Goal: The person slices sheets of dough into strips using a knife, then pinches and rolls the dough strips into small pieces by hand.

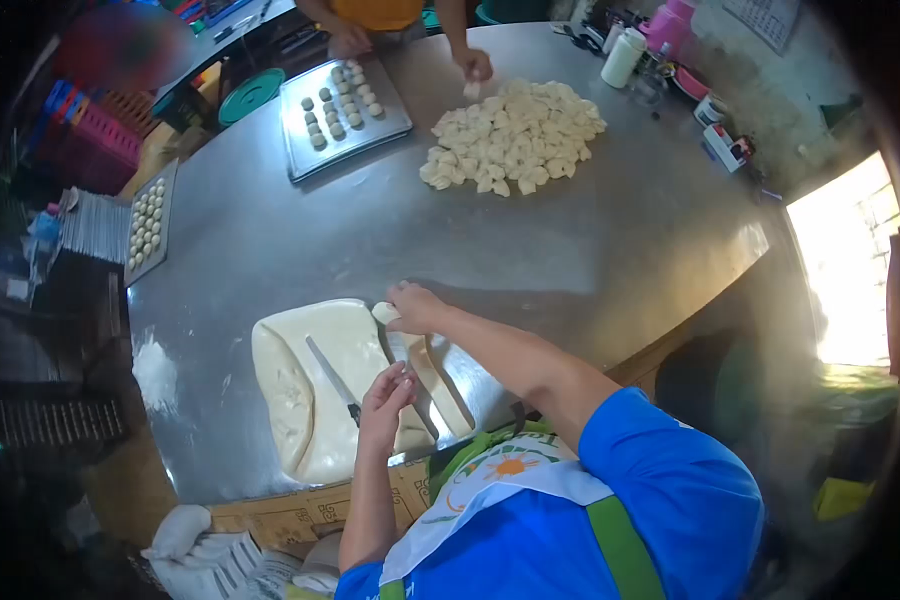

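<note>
A large slab of pale dough [345, 330] lies on the metal table in front of me. On top of it rests a knife [332, 370] with a dark handle toward me. Along the slab's right side runs a cut dough strip [442, 385]. My right hand [417, 307] is closed on a dough end at the slab's upper right corner. Lower down, my left hand [386, 396] is over the slab's right part, its fingertips pinched together; what they hold, if anything, is too small to tell.
Across the metal table [370, 240], another person's hand [475, 66] is at a heap of dough pieces [520, 130]. A tray of dough balls [395, 112] lies beside it, another tray [148, 225] at the left edge. Flour [155, 375] marks the left side; a white bottle [624, 57] stands back right.
</note>
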{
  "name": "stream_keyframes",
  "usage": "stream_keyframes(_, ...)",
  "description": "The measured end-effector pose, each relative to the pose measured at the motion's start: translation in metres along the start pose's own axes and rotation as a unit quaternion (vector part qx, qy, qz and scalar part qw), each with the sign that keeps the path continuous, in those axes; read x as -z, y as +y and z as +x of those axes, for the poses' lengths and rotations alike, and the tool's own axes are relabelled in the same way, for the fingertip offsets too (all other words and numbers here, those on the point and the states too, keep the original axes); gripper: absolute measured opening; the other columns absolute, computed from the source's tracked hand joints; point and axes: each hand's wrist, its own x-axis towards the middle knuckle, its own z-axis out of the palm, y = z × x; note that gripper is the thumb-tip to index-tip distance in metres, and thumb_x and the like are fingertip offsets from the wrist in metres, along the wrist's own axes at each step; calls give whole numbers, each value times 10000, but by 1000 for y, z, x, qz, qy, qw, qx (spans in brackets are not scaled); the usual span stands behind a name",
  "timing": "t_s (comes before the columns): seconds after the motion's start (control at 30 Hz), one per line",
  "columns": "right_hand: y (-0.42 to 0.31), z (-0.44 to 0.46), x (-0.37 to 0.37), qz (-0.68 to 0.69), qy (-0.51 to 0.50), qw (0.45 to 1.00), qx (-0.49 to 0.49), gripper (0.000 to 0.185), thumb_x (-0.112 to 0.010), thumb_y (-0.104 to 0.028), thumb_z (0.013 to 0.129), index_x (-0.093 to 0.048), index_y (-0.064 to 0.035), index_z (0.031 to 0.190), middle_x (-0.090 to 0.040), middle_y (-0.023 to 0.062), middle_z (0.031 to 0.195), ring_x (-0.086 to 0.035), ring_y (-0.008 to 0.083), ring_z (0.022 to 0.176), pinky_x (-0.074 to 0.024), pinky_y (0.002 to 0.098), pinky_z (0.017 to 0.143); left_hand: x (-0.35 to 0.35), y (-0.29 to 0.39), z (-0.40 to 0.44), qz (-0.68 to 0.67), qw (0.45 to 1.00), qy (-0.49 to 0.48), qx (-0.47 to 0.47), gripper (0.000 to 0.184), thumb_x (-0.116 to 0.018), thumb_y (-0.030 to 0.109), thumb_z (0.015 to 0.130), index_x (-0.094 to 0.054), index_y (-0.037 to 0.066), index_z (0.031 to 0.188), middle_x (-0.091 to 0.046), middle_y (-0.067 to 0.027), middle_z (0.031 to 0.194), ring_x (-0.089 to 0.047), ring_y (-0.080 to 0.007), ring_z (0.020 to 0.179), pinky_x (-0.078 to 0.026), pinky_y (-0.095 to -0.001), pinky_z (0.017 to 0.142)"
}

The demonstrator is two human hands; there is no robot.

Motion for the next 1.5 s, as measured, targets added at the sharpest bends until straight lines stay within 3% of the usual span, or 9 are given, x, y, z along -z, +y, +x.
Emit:
stream_keyframes(0.43,-21,-100,83,223,13,944,244,394,-770,-163,678,-610,-52,1021,-628,135,932,-612,251,873,-497,377,820,-46,-57,-2,342,922,100,-149,891,-771,39,759,-260,0,1487,-440,-144,1262,-544,-230,1043,-523,-335,850)
stream_keyframes(0.63,31,-232,206,498,54,845,187,401,-749,-51,799,-506,-69,1117,-534,16,983,-527,116,941,-477,296,812,-31,-135,39,395,869,45,-293,403,-714,54,810,-546,-19,1169,-523,-135,1126,-566,-197,923,-487,-303,694)
stream_keyframes(0.7,66,-248,216,488,92,861,108,408,-746,-57,825,-512,-69,1159,-534,12,976,-526,105,942,-480,292,828,-79,-88,20,172,984,27,-49,302,-701,47,809,-562,-2,1073,-578,-89,900,-572,-194,779,-468,-323,650)
stream_keyframes(0.83,120,-272,231,480,148,864,30,372,-751,-99,837,-548,-71,1147,-534,29,958,-538,122,911,-482,296,809,-123,20,14,438,817,68,-369,229,-656,-2,805,-556,13,1010,-563,-90,762,-553,-202,664,-425,-306,598)
stream_keyframes(0.93,147,-279,236,242,269,931,49,264,-747,-111,835,-589,-77,1044,-524,52,920,-544,160,883,-475,304,795,-134,71,21,444,819,69,-358,298,-697,14,779,-544,10,1035,-588,-132,855,-585,-266,774,-450,-354,692)
stream_keyframes(1.0,156,-284,231,193,234,950,74,198,-736,-97,801,-605,-90,949,-530,78,908,-555,227,886,-470,337,804,-138,84,23,628,626,98,-452,363,-759,71,741,-553,9,1033,-592,-169,1019,-571,-362,963,-432,-455,853)
stream_keyframes(1.1,176,-295,193,-64,258,954,139,177,-699,-98,777,-599,-100,922,-547,87,915,-567,268,920,-467,381,826,-106,24,55,712,589,53,-379,541,-819,180,710,-552,16,1152,-544,-222,1203,-506,-443,1148,-390,-493,1023)
stream_keyframes(1.23,219,-304,136,-156,123,980,15,141,-658,-120,782,-593,-97,905,-562,100,935,-573,300,928,-467,413,837,-82,-30,76,699,639,-109,-302,757,-872,242,652,-500,45,1280,-525,-248,1244,-497,-449,1183,-428,-513,1000)
stream_keyframes(1.5,9,-245,212,148,312,916,204,147,-657,-123,843,-563,-76,945,-618,104,982,-620,312,928,-501,408,766,-202,52,75,488,776,-205,-344,569,-819,195,720,-535,32,1185,-565,-192,1190,-569,-350,1108,-477,-443,883)
